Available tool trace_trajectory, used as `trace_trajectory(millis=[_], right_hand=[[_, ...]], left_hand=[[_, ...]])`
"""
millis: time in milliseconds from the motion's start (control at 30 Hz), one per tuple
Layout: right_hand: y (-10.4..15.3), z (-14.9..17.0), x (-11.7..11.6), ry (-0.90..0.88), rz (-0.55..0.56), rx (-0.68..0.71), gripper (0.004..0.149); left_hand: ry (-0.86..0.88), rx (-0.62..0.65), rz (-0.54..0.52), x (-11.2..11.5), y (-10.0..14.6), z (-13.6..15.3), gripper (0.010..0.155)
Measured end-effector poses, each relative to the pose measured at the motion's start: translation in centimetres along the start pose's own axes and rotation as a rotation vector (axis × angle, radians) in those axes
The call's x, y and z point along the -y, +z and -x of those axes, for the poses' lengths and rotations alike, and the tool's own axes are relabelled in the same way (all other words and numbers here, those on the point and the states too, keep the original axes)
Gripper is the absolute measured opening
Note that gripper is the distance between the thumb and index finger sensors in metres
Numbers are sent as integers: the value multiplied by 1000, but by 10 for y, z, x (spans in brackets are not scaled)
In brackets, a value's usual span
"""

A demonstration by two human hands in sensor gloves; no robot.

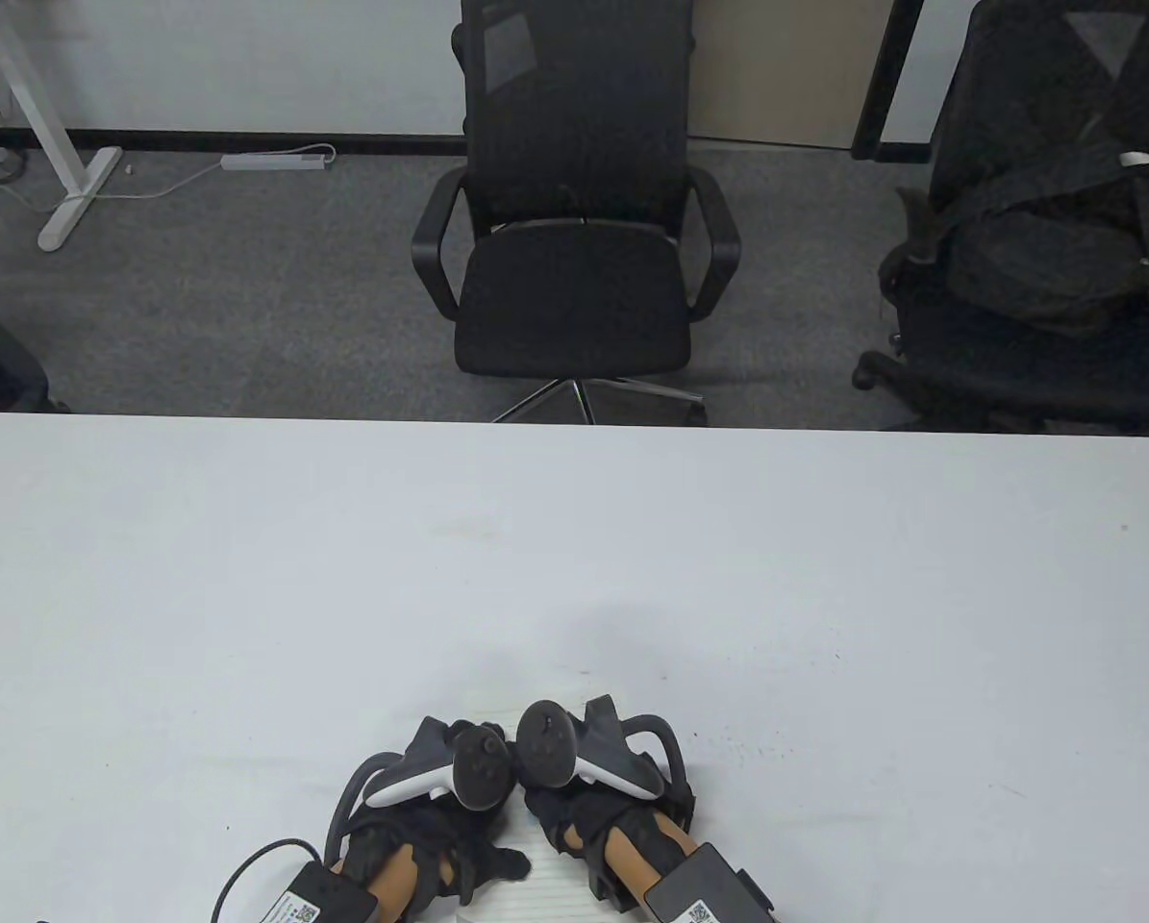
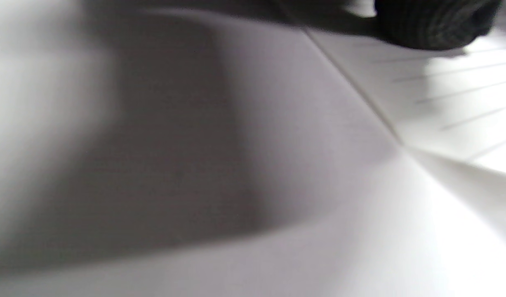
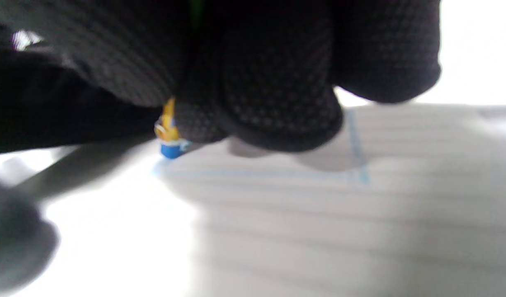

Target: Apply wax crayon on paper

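Observation:
A sheet of lined white paper (image 1: 536, 880) lies at the table's near edge under both hands. My right hand (image 1: 574, 817) pinches a crayon with a yellow wrapper and a blue tip (image 3: 170, 138). The tip touches the paper (image 3: 318, 231) at the left end of a faint blue line, and another blue stroke (image 3: 356, 144) meets that line at the right. My left hand (image 1: 468, 860) rests on the paper's left part. One gloved fingertip (image 2: 434, 24) presses on the lined sheet (image 2: 463, 103) near its edge. The crayon is hidden in the table view.
The white table (image 1: 574, 577) stretches far ahead and to both sides. A black office chair (image 1: 574, 250) stands behind the far edge, and another with a bag (image 1: 1045, 250) is at the far right. Cables trail from both wrists at the near edge.

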State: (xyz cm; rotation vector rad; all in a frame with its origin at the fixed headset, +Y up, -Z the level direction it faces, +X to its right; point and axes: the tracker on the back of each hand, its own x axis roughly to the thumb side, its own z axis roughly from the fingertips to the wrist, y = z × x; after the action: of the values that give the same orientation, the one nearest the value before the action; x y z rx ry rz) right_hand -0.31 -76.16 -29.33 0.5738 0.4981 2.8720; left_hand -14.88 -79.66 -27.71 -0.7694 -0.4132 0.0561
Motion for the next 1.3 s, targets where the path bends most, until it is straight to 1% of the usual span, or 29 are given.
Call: trace_trajectory(millis=[33,100,133,167,200,300,333,367,467,500,533,567,633,700,733,767,867,900,933,967,1000,1100,1133,1167,1233,1267,1300], right_hand=[[1,-1,0,-2,-6,-2,40],[1,-1,-1,4,30,-6,40],[2,0,-1,-1,63,-17,40],[3,0,-2,-4,129,-38,40],[2,0,-2,2,154,-37,40],[1,-1,-1,12,81,-15,40],[0,-1,0,6,6,1,40],[0,-2,0,6,-24,0,40],[1,-1,-1,1,36,-31,40],[2,-1,-1,13,124,-65,40],[2,0,-1,27,173,-83,40],[2,1,-1,43,197,-85,40],[2,1,0,23,156,-66,40],[0,1,2,18,45,-29,40],[0,2,3,-3,-50,-45,40],[0,2,2,-8,-53,-42,40],[0,5,1,-24,90,-85,40],[0,5,0,-3,169,-110,41],[0,6,0,21,206,-109,41],[0,6,1,28,206,-102,41],[0,5,1,6,173,-96,41],[-2,2,2,-20,-60,-34,40],[-2,2,2,-25,-69,-40,40],[-2,1,1,-13,-11,-45,40],[-2,2,1,-19,32,-68,40],[-1,3,1,-20,122,-103,41],[-1,4,0,-6,183,-120,41]], left_hand=[[0,0,0,0,0,0,104],[-1,0,0,0,0,0,104],[0,0,1,0,0,0,104],[-1,0,1,0,0,0,104],[-1,0,1,0,0,0,104],[-1,-1,0,0,0,0,104],[-1,-1,0,0,0,0,104],[-1,0,0,0,0,0,104],[-1,-1,1,0,0,0,104],[-1,0,2,0,0,0,104],[-2,0,2,0,0,0,104],[-1,0,2,0,0,0,104],[-1,-1,1,0,0,0,104],[-1,-1,1,0,0,0,104],[-1,-1,1,0,0,0,104],[-2,-1,2,0,0,0,104],[-1,-1,3,0,0,0,104],[-2,-1,3,0,0,0,104],[-1,-1,3,0,0,0,104],[-1,-1,3,0,0,0,104],[0,-1,4,0,0,0,104],[0,-1,4,0,0,0,104],[0,-1,4,0,0,0,104],[0,-1,5,0,-1,0,104],[-1,-1,6,0,-1,0,105],[-1,-1,6,0,-1,0,104],[-1,-1,6,0,-1,0,104]])
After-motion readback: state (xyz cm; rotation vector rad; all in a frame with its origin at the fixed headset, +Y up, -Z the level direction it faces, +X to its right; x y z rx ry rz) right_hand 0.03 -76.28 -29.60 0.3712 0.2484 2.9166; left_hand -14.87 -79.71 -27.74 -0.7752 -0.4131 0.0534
